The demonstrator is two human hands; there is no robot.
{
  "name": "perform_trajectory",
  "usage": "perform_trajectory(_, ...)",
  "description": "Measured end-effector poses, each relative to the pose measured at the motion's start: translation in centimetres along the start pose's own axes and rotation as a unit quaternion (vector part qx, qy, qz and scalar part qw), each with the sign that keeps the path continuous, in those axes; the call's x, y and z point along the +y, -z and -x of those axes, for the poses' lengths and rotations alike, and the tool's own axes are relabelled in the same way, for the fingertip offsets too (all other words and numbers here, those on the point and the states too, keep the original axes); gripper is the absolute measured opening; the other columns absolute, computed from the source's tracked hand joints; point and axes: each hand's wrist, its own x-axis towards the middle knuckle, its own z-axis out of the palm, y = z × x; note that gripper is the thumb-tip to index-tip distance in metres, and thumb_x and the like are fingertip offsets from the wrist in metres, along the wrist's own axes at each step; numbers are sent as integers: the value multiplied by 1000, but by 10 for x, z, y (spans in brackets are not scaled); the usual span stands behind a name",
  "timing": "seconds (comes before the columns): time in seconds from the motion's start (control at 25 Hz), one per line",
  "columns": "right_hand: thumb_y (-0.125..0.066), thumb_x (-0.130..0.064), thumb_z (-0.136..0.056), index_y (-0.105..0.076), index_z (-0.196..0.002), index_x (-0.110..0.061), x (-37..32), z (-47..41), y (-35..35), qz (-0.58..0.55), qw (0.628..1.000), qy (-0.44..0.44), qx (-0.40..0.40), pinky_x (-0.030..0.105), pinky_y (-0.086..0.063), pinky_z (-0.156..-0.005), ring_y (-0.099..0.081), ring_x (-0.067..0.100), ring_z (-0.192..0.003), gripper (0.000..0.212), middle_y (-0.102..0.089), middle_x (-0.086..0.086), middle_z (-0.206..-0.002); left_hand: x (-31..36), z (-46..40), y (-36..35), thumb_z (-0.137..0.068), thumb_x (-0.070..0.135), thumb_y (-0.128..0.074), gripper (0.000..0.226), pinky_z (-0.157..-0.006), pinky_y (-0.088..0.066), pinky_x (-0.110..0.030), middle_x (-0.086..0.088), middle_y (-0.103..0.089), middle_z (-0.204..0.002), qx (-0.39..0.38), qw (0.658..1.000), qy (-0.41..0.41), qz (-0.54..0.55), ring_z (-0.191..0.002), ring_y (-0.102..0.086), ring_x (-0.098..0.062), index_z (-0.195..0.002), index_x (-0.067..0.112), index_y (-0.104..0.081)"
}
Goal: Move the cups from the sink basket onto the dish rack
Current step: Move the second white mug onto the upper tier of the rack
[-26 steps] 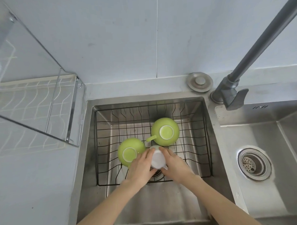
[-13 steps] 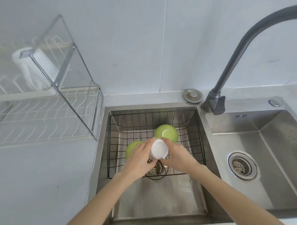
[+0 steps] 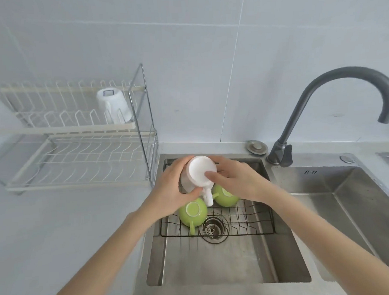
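A white cup [image 3: 198, 172] is held upside down above the black wire sink basket [image 3: 254, 220], its handle pointing down. My left hand [image 3: 172, 189] wraps its left side and my right hand [image 3: 232, 179] holds its right side, thumb on the base. Two green cups lie upside down in the basket: one [image 3: 193, 212] at the front left, the other [image 3: 227, 196] partly hidden under my right hand. The white two-tier dish rack [image 3: 78, 152] stands on the counter to the left, with another white cup [image 3: 113, 107] upside down on its upper tier.
A dark curved tap [image 3: 316, 102] rises behind the sink divider. A second steel basin [image 3: 347, 207] lies to the right. A round drain plug [image 3: 257, 146] rests on the sink's back ledge. The grey counter [image 3: 59, 231] spreads left of the sink.
Both hands have lifted the white cup up out of the basket and away from the green cups. The view has tilted up, showing more of the dish rack and the tap.
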Motion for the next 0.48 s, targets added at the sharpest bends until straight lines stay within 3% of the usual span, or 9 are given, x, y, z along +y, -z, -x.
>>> perform_trajectory(0.16,-54,-17,-90,-33,-142,-20,-36,3,-4,33,998,60,-9,29,-48,-100,-60,14,-116,56,-63,3,-127,4,15,45,-60,45,-65,67,-87,-39,-2,25,-49,-115,9,999,1,32,-101,-43,23,-121,39,-39)
perform_trajectory(0.28,-62,-17,-85,-32,-141,-21,-66,0,-18,54,994,94,33,20,-48,-94,-59,13,-113,64,-63,3,-125,2,25,80,-56,49,-59,70,-84,-39,5,33,-42,-116,23,999,-12,41,-102,-41,27,-122,37,-39)
perform_trajectory(0.48,-67,-18,-81,-41,-135,-25,-115,-18,-40,23,985,136,100,-1,-43,-75,-56,8,-98,60,-62,2,-120,-8,34,141,-65,33,-66,70,-81,-39,7,25,-47,-120,48,998,-42,27,-101,-41,30,-129,32,-39)
